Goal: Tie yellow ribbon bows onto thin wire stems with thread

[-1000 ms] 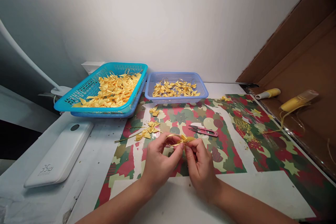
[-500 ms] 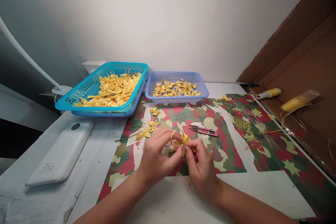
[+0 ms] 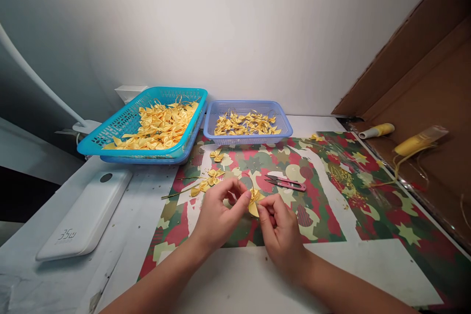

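Note:
Between my hands is a yellow ribbon bow [image 3: 254, 202] with a thin gold cord loop rising from it. My left hand [image 3: 224, 211] pinches the bow's left side between thumb and fingers. On the other side, my right hand [image 3: 278, 223] is closed with thumb and forefinger on the bow's right edge. Just beyond lie pink thread snips [image 3: 285, 183], blades pointing left. Several loose yellow bows [image 3: 200, 188], some with gold cord tails, rest left of my left hand on the patterned paper [image 3: 235, 243].
A turquoise basket [image 3: 99, 144] heaped with yellow bows stands at the back left. Beside it, a lilac basket [image 3: 248, 140] holds more bows. A white power bank [image 3: 84, 216] lies on the left. Gold cord scraps [image 3: 344, 179] and yellow spools [image 3: 419, 141] are on the right.
The bow has turned in my fingers and now hangs lower, its ribbon facing me. The gold loop has come off my left fingers and stands above the bow. My right hand has barely moved.

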